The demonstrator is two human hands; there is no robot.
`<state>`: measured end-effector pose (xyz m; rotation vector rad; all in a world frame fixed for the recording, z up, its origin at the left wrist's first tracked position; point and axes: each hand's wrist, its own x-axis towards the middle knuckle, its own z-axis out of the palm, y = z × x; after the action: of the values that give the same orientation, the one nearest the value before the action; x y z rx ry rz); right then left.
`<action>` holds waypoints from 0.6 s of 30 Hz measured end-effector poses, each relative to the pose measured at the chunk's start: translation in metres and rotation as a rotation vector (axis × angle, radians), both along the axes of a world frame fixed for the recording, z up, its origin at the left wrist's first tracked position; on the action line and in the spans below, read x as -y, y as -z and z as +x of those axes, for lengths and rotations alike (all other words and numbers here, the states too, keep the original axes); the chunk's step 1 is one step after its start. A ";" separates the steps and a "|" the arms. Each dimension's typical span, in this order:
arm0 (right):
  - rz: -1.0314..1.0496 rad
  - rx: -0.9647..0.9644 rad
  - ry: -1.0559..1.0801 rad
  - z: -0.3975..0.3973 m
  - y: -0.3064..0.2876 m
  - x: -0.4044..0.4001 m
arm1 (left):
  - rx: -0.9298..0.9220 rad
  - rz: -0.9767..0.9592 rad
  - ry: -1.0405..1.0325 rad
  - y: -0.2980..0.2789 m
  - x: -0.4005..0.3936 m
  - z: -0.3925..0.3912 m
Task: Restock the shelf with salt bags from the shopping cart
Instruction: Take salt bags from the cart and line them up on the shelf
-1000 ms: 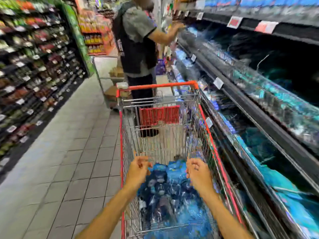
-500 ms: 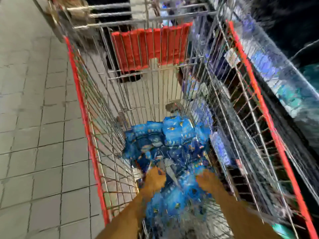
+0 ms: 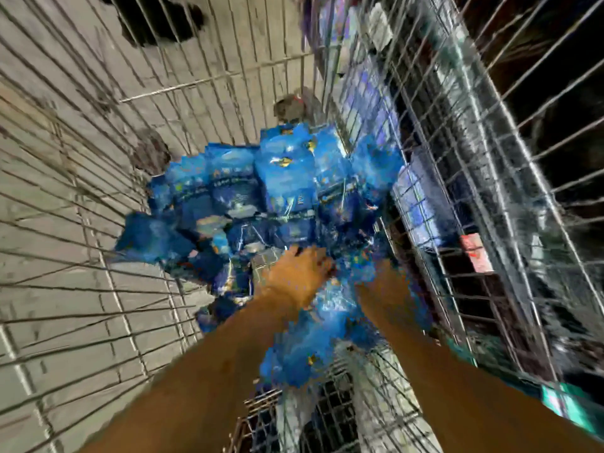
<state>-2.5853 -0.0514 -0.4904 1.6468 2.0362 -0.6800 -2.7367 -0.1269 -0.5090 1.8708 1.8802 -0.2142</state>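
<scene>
Several blue salt bags lie heaped in the bottom of the wire shopping cart, seen from straight above. My left hand rests on the near part of the heap, fingers curled down among the bags. My right hand reaches in beside it; only the wrist shows, the fingers are buried under a blue bag. Blur hides whether either hand grips a bag.
The cart's wire walls close in on all sides. Through the right wall I see the dark shelf and a red price tag. Grey floor tiles show through the left wall, and another person's dark shoe at the top.
My head has dropped from looking down the aisle to looking straight into the cart. Both hands moved from above the cart down onto the heap of bags.
</scene>
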 end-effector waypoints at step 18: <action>0.265 0.067 -0.160 -0.052 0.052 -0.026 | -0.154 -0.169 0.202 0.014 0.011 0.003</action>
<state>-2.6376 -0.0257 -0.5420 1.5972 2.2560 -0.3065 -2.7341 -0.1380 -0.5229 1.9732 1.7078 -0.5808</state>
